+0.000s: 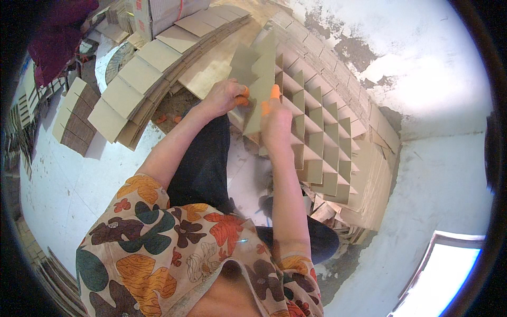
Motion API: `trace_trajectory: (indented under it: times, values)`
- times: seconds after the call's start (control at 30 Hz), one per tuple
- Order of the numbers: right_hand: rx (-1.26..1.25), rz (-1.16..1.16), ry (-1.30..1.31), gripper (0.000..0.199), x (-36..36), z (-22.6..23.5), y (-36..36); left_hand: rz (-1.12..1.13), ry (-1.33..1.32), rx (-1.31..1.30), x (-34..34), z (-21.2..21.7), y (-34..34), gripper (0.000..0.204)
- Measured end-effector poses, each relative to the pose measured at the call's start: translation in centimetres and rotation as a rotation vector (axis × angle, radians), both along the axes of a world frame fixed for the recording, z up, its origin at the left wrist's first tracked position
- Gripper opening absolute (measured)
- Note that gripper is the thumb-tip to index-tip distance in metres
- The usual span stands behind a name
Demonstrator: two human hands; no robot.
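Orange finger covers show on both hands. My left hand point(226, 98) is closed, its fingers curled at the edge of a slotted cardboard strip point(255, 103). Close by on the right, my right hand point(276, 119) wraps round the same upright cardboard, one covered digit pointing up along it. Part of each grip is hidden behind the hand. Joined to the right side of this strip is a cardboard divider grid point(317, 134), with crossed strips forming open square cells. It leans over a stack of cardboard.
Rows of slotted cardboard strips point(150, 66) lie in a curved stack to the left, with a smaller bundle point(76, 113) beyond. More stacked strips point(364, 171) stand against the worn wall point(438, 164). A carton point(158, 13) stands at the far side. Cardboard scraps point(323, 210) lie below the grid.
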State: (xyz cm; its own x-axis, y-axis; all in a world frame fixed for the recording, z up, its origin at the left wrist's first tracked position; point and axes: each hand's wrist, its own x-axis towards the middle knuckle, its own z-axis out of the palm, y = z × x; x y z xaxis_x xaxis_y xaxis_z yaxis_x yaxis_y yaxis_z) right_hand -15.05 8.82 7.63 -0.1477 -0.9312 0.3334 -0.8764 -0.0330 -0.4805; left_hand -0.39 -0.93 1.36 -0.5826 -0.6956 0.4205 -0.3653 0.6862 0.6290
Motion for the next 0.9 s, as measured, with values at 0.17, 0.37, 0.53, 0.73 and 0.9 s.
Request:
trace_trajectory:
  times: [0.17, 0.37, 0.53, 0.73, 0.9]
  values:
    - [-0.068, 0.089, 0.003, 0.016, -0.4, -0.6, -0.2, 0.013, -0.048, -0.002, -0.2, 0.5, -0.1, 0.018]
    - [0.133, 0.044, -0.009, 0.008, 0.6, -1.0, 0.3, 0.003, -0.008, -0.006, -0.2, 0.5, 0.1, 0.017]
    - [0.153, 0.03, 0.11, 0.032, 0.9, -1.5, 0.1, 0.016, -0.043, -0.02, -0.4, 0.5, -0.4, 0.018]
    - [0.247, 0.025, 0.088, 0.033, 1.7, -3.6, -0.2, -0.01, -0.007, -0.034, -0.4, 0.5, -0.1, 0.011]
    - [0.337, 0.038, 0.135, 0.042, 1.6, -4.3, 0.5, -0.019, -0.019, -0.075, 0.1, 0.1, 0.0, 0.013]
